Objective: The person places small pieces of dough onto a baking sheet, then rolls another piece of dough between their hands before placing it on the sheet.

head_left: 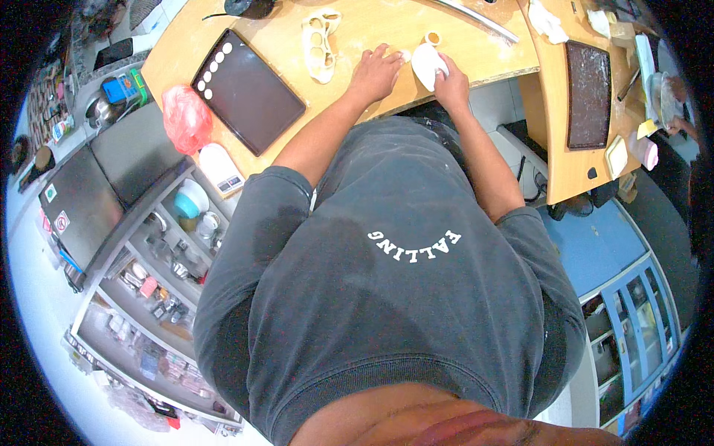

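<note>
My left hand (375, 73) rests on the wooden table (357, 30) with its fingers apart, its fingertips beside a small white piece (404, 56). Just to its right, my right hand (451, 82) grips a flat white piece of dough (425, 67). A small round ring cutter (432, 37) lies beyond that dough. Left of my hands is a dough scrap (320, 44) with round holes cut in it. Farther left, a dark baking tray (253, 89) holds a row of several pale rounds along its left side.
A long metal bar (487, 26) lies at the back. A red plastic bag (186, 119) and a scale (222, 169) sit at the left. A right-hand table (554, 171) holds another tray (587, 97); someone's hand (680, 126) shows at the far right. Shelves (163, 267) stand lower left.
</note>
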Tool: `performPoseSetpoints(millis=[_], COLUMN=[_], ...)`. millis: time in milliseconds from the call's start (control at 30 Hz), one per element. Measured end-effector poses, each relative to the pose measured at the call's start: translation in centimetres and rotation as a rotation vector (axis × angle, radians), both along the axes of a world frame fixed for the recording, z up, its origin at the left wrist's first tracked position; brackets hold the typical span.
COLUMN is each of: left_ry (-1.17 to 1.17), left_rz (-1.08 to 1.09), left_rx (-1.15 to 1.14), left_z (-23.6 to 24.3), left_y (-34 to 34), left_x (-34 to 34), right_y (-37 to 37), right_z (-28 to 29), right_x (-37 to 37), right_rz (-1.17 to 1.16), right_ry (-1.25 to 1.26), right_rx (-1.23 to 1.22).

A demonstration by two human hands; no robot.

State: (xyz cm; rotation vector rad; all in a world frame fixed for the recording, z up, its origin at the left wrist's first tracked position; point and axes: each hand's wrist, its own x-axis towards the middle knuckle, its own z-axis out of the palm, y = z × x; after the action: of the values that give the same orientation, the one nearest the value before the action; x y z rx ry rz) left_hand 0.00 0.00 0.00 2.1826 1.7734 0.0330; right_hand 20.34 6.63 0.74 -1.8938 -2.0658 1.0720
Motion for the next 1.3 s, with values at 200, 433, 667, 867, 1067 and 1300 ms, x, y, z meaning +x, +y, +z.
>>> performPoseSetpoints(millis=[200,433,667,867,1067,1300], left_ry=[-0.02,-0.003,-0.044,-0.083,-0.114,-0.159], left_rz=[-0.003,-0.034,-0.032,0.004,0.048,0.092], left_rx=[0.063,0.049,0.087,0.076,0.054,0.076], left_z=[-0.1,0.2,-0.4,0.3,0.4,0.6], left_y=[0.4,0.4,0.4,-0.1,-0.5,-1.4], left_x=[0.1,-0.1,-0.2,-0.4,-0.4,-0.4], right_y=[1.3,2.2,4.1,4.5,5.0,6.2], right_z=[-0.4,-1.9,-0.4,-1.4,-3.4,-1.7], right_x=[0.5,1.6,0.8,1.2,1.8,0.9], right_rz=[0.037,0.165,0.215,0.196,0.337,0.295], right_ry=[0.042,0.136,0.064,0.065,0.126,0.095], right_rx=[0.066,0.049,-0.079,-0.126,-0.145,-0.19])
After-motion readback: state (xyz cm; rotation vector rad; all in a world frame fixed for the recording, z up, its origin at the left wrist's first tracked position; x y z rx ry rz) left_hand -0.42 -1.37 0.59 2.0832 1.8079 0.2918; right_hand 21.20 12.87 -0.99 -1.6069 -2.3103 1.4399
